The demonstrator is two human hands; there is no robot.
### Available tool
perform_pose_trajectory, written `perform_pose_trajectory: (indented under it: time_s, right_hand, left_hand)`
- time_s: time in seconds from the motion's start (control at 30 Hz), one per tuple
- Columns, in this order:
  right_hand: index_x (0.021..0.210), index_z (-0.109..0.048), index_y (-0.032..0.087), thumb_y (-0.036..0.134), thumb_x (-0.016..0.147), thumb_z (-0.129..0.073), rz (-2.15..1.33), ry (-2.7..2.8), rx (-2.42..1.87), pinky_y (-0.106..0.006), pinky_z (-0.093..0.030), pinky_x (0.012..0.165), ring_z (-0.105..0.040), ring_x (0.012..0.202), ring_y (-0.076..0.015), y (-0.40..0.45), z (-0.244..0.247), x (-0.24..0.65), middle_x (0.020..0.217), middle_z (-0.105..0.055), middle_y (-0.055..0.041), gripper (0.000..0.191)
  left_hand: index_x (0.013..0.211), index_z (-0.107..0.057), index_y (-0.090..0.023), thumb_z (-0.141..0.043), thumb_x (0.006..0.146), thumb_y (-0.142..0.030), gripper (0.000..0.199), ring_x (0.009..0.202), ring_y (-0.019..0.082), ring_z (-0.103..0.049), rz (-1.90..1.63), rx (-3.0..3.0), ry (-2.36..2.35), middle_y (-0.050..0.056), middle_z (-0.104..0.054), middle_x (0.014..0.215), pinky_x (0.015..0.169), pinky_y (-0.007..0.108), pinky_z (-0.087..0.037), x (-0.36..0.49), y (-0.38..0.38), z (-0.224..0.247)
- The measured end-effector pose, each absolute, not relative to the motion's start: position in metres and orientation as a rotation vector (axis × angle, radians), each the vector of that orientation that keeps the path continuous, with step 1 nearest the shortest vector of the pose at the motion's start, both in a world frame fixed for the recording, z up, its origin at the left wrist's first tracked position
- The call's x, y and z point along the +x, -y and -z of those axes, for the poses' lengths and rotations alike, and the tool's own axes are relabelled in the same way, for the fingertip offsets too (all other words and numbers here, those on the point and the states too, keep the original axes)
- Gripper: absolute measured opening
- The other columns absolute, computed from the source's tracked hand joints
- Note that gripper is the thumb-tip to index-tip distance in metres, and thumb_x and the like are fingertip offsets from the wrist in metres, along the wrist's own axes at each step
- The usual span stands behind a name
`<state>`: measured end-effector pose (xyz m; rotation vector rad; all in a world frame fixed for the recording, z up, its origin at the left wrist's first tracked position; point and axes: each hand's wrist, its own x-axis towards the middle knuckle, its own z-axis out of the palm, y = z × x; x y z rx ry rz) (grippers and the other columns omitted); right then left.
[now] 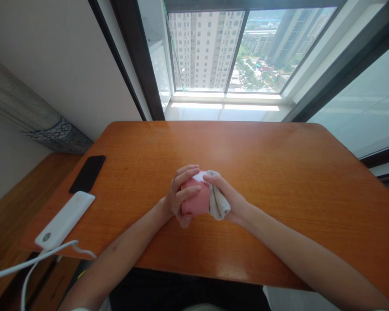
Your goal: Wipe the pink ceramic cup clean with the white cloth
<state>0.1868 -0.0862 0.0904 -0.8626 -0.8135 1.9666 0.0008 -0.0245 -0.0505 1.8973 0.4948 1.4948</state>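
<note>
Left hand [182, 196]: one, bare, partly closed, its fingers curved and slightly spread around the side of a small pink object [196, 202], which it has hold of. Right hand [232, 199]: one, bare, partly closed on a folded, off-white cloth [219, 204], its thumb laid forward over the cloth to the upper edge of the pink object; the remaining fingers are largely hidden. Pink object: rounded in outline, with a pale patch at the top, held between the two hands over the near-middle part of the table; whether its underside touches the wood cannot be told. Cloth: pressed against the right side of the pink object, one rolled end pointing toward the wearer. Table [266, 151]: orange-brown wood, glossy, rounded far corners. Phone [87, 174]: black, lying flat near the left edge of the table. White device [65, 220]: oblong, with a round grey mark at its near end, lying just nearer the wearer than the phone. Cable [52, 251]: white, passing by the near end of the white device. Window [207, 52]: beyond the table, tall buildings outside. Curtain [42, 112]: grey, patterned band, at left.
</note>
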Motion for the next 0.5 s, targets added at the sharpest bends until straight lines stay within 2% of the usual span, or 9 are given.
perform_pose_trajectory:
  time_s: [0.13, 0.23, 0.3, 0.37, 0.5]
  right_hand:
    - [0.095, -0.072, 0.021, 0.067, 0.083, -0.084, -1.678, 1.100, -0.952, -0.032, -0.055, 0.073, -0.066, 0.085, -0.0226, 0.090, -0.085, 0.191, 0.090, -0.071, -0.0050, 0.049]
    - [0.085, -0.067, 0.022, 0.060, 0.092, -0.080, -1.418, 1.484, -0.968, -0.029, -0.045, 0.061, -0.054, 0.070, -0.0167, 0.093, -0.081, 0.197, 0.076, -0.062, -0.0006, 0.041]
    - [0.074, -0.059, 0.023, 0.052, 0.095, -0.077, -1.238, 1.741, -0.929, -0.028, -0.035, 0.054, -0.044, 0.059, -0.0129, 0.093, -0.079, 0.200, 0.064, -0.052, 0.0033, 0.040]
    - [0.067, -0.054, 0.022, 0.044, 0.095, -0.077, -0.995, 1.959, -0.871, -0.029, -0.031, 0.054, -0.040, 0.054, -0.0106, 0.091, -0.075, 0.201, 0.058, -0.047, 0.0053, 0.042]
    - [0.065, -0.061, 0.021, 0.039, 0.092, -0.078, -0.458, 2.249, -0.818, -0.032, -0.032, 0.060, -0.044, 0.057, -0.0125, 0.086, -0.065, 0.201, 0.058, -0.059, 0.0023, 0.037]
  left_hand:
    - [0.120, -0.067, -0.035, -0.057, 0.085, -0.088, 0.064, 0.137, 0.043, -0.063, -1.710, 1.880, -0.382, 0.011, -0.061, 0.151, 0.118, 0.075, -0.044, 0.012, 0.033, 0.033]
    - [0.134, -0.062, -0.033, -0.049, 0.092, -0.082, 0.066, 0.134, 0.041, -0.062, -1.681, 1.749, -0.381, 0.013, -0.059, 0.152, 0.112, 0.071, -0.050, 0.024, 0.038, 0.011]
    - [0.136, -0.063, -0.032, -0.045, 0.097, -0.076, 0.061, 0.132, 0.041, -0.063, -1.582, 1.616, -0.350, 0.013, -0.061, 0.151, 0.109, 0.070, -0.052, 0.029, 0.040, -0.002]
    - [0.132, -0.065, -0.029, -0.047, 0.098, -0.072, 0.058, 0.128, 0.041, -0.065, -1.403, 1.461, -0.350, 0.013, -0.064, 0.148, 0.107, 0.067, -0.054, 0.031, 0.040, -0.013]
    - [0.127, -0.070, -0.019, -0.047, 0.100, -0.063, 0.057, 0.117, 0.037, -0.071, -1.076, 1.276, -0.343, 0.018, -0.070, 0.136, 0.108, 0.060, -0.055, 0.028, 0.035, -0.022]
